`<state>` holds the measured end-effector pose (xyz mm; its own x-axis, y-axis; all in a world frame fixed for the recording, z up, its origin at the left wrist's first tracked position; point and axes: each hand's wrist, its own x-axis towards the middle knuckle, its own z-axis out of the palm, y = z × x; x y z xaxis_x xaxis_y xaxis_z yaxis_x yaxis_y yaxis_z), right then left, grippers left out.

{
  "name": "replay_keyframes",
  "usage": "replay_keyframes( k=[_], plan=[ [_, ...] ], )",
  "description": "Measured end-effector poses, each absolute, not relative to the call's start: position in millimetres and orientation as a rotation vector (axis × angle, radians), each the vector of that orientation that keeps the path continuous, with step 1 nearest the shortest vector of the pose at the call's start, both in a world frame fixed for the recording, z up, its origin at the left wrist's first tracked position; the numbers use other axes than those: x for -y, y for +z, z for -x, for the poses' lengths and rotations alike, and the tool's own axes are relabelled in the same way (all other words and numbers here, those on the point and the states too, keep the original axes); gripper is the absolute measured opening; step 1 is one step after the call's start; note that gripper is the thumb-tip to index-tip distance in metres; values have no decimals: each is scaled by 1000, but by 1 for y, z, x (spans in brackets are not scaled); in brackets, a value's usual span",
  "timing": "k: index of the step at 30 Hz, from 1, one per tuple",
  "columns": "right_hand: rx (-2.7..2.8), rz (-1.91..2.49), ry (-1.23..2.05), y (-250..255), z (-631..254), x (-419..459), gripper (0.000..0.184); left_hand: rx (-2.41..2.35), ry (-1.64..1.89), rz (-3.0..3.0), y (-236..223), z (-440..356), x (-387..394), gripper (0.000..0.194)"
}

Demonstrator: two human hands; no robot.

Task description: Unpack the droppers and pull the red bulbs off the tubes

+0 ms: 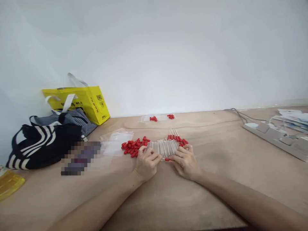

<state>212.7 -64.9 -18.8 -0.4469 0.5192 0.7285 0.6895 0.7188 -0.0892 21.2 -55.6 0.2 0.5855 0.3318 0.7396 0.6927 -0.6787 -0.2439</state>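
Note:
In front of me, my left hand (147,164) is closed, its fingers pinching a thin clear glass tube, mostly hidden by them. A red rubber bulb (166,159) lies at the tube's right end, gripped by the fingertips of my right hand (184,162). Just beyond both hands is a row of clear glass tubes (163,147), side by side. Loose red rubber bulbs (133,147) are heaped left of the row. At its far right lie several droppers (172,134), glass tubes with red bulbs on their near ends.
By the wall, a clear bag (162,118) has more red bulbs on it or inside. Clear zip bags (115,142) lie left of the heap. Further left are a black bag (45,144), a striped bag (72,118) and a yellow bag (96,106). A power strip (276,141) stands right.

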Motion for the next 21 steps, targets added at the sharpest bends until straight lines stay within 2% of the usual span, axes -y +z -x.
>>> replay_keyframes(
  k=[9,17,21],
  plan=[
    [2170,899,-217,-16,-217,68,19,811,-940,2313,1,-16,56,16],
    [1940,1149,-235,-15,-243,52,20,1050,-1093,2349,7,-10,56,18],
    [1689,1425,-218,-17,-255,30,22,1383,-1136,2538,18,-10,45,19]
  ],
)
